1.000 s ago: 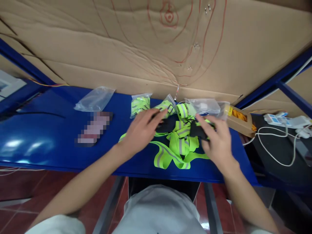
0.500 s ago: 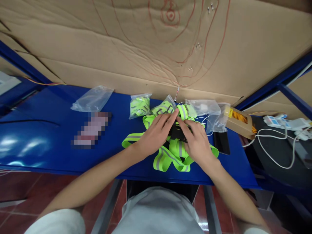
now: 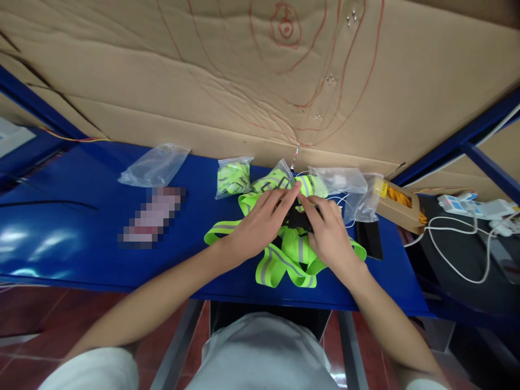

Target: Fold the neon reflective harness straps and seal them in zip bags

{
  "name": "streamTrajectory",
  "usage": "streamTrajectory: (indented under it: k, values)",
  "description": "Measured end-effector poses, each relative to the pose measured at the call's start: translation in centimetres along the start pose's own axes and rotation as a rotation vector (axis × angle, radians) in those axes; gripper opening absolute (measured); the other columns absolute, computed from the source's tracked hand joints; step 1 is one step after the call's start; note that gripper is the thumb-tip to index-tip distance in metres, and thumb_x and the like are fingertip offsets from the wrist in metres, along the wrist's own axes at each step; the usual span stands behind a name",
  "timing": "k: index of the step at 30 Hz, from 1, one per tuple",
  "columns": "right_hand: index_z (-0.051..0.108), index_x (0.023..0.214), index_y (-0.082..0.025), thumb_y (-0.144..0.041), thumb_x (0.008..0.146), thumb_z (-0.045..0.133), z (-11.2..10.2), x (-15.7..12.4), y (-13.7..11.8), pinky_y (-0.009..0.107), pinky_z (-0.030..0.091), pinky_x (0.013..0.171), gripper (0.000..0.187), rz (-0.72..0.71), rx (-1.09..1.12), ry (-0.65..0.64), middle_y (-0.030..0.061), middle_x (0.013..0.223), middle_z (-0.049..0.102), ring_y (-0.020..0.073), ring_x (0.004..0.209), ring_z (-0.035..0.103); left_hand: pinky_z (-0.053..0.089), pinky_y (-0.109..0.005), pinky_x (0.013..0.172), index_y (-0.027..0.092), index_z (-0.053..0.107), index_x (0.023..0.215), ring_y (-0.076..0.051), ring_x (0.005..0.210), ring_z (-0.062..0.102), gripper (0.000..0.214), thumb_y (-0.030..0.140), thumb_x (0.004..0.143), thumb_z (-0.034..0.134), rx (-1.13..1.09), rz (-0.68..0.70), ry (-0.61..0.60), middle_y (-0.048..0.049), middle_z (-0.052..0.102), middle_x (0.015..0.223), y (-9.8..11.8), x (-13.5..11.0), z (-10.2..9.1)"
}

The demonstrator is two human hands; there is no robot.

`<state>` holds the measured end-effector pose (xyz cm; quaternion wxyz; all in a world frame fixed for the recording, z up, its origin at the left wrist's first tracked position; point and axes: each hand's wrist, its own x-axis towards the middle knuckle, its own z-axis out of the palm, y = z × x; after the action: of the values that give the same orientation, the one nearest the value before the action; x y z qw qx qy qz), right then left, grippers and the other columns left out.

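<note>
A neon yellow reflective strap vest (image 3: pixel 284 260) with grey stripes lies bunched on the blue table (image 3: pixel 81 238). My left hand (image 3: pixel 260 222) and my right hand (image 3: pixel 329 233) rest on top of it, fingertips meeting over a black patch (image 3: pixel 296 218) of the vest. Both hands press and pinch that black part, with fingers mostly extended and close together. Behind them lie clear bags holding folded neon vests (image 3: pixel 233 177).
An empty clear bag (image 3: pixel 154 165) lies at back left. A blurred pinkish item (image 3: pixel 152 216) sits left of centre. Clear bags (image 3: pixel 345 181), a cardboard box (image 3: pixel 400 203), a black phone (image 3: pixel 369 238) and white cables (image 3: pixel 459 244) lie at right. A cardboard sheet (image 3: pixel 244 70) forms the back wall.
My hands came together from apart, joining the two black parts at the vest's middle. The black phone at right is now uncovered. Since half a second ago, hardly any movement.
</note>
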<state>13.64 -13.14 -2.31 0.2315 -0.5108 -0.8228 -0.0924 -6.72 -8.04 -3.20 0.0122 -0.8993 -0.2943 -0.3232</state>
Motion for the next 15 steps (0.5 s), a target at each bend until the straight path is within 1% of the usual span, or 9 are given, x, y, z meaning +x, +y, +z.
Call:
streamTrajectory:
  k: [3, 5, 7, 9, 10, 11, 12, 13, 15]
  values:
    - [0.042, 0.158, -0.015, 0.003, 0.077, 0.043, 0.7, 0.4, 0.0, 0.05, 0.051, 0.099, 0.083, 0.03, 0.037, -0.006, 0.0178, 0.131, 0.058, 0.0322, 0.112, 0.054, 0.049, -0.051, 0.11, 0.019, -0.004, 0.169, -0.031, 0.129, 0.055, 0.09, -0.003, 0.09, 0.034, -0.048, -0.024, 0.004, -0.0206, 0.055, 0.139, 0.6, 0.1, 0.7]
    - [0.042, 0.157, -0.013, 0.002, 0.078, 0.043, 0.7, 0.7, 0.1, 0.052, 0.05, 0.101, 0.081, 0.044, 0.064, -0.002, 0.0188, 0.131, 0.059, 0.0329, 0.114, 0.054, 0.046, -0.055, 0.113, 0.019, -0.006, 0.169, -0.033, 0.136, 0.05, 0.092, -0.002, 0.09, 0.036, -0.099, -0.034, -0.003, -0.0227, 0.051, 0.146, 0.9, 0.2, 0.6]
    - [0.041, 0.158, -0.014, 0.001, 0.076, 0.043, 0.3, 1.0, 0.5, 0.054, 0.049, 0.104, 0.083, 0.041, 0.129, -0.005, 0.0187, 0.134, 0.058, 0.0333, 0.118, 0.054, 0.041, -0.058, 0.118, 0.02, -0.005, 0.169, -0.035, 0.144, 0.045, 0.091, 0.005, 0.094, 0.043, -0.203, -0.041, -0.014, -0.0239, 0.046, 0.153, 0.8, 0.4, -0.2]
    - [0.038, 0.159, -0.018, 0.0, 0.072, 0.046, -0.7, 1.4, 0.9, 0.054, 0.047, 0.108, 0.089, 0.046, 0.271, 0.015, 0.0156, 0.136, 0.06, 0.0321, 0.124, 0.055, 0.035, -0.058, 0.124, 0.023, -0.003, 0.169, -0.036, 0.151, 0.04, 0.096, 0.021, 0.096, 0.059, -0.364, -0.061, -0.043, -0.023, 0.042, 0.159, 0.1, 0.7, -1.8]
    - [0.037, 0.158, -0.021, -0.001, 0.071, 0.047, -1.4, 1.6, 1.0, 0.053, 0.047, 0.109, 0.09, 0.062, 0.371, 0.04, 0.0134, 0.135, 0.061, 0.0305, 0.125, 0.057, 0.032, -0.058, 0.126, 0.024, -0.001, 0.169, -0.036, 0.153, 0.039, 0.102, 0.029, 0.094, 0.067, -0.445, -0.077, -0.071, -0.0221, 0.041, 0.162, -0.3, 1.0, -2.8]
    - [0.038, 0.156, -0.022, -0.001, 0.07, 0.048, -2.0, 1.9, 1.2, 0.051, 0.048, 0.11, 0.09, 0.084, 0.48, 0.071, 0.0113, 0.132, 0.064, 0.0286, 0.125, 0.059, 0.031, -0.056, 0.127, 0.026, 0.004, 0.169, -0.036, 0.154, 0.039, 0.107, 0.037, 0.09, 0.075, -0.533, -0.102, -0.103, -0.021, 0.042, 0.163, -0.8, 1.3, -3.8]
    - [0.041, 0.154, -0.023, -0.002, 0.07, 0.05, -2.7, 2.3, 1.3, 0.049, 0.049, 0.109, 0.087, 0.108, 0.586, 0.104, 0.0094, 0.129, 0.066, 0.0266, 0.123, 0.062, 0.033, -0.054, 0.127, 0.026, 0.012, 0.169, -0.035, 0.153, 0.041, 0.109, 0.042, 0.086, 0.081, -0.62, -0.126, -0.138, -0.0197, 0.043, 0.163, -1.2, 1.6, -4.6]
    - [0.044, 0.15, -0.024, -0.003, 0.071, 0.052, -3.3, 2.7, 1.4, 0.046, 0.05, 0.108, 0.082, 0.13, 0.683, 0.128, 0.0077, 0.126, 0.068, 0.0248, 0.12, 0.064, 0.036, -0.052, 0.126, 0.026, 0.024, 0.166, -0.035, 0.15, 0.045, 0.106, 0.045, 0.082, 0.086, -0.702, -0.151, -0.173, -0.0184, 0.046, 0.161, -1.5, 2.0, -5.3]
    - [0.05, 0.144, -0.024, -0.007, 0.074, 0.061, -4.4, 3.7, 1.5, 0.041, 0.053, 0.104, 0.073, 0.173, 0.847, 0.141, 0.0059, 0.122, 0.069, 0.0229, 0.116, 0.067, 0.046, -0.048, 0.118, 0.024, 0.045, 0.154, -0.034, 0.138, 0.058, 0.097, 0.047, 0.073, 0.092, -0.888, -0.21, -0.219, -0.0159, 0.058, 0.151, -1.9, 2.7, -6.1]
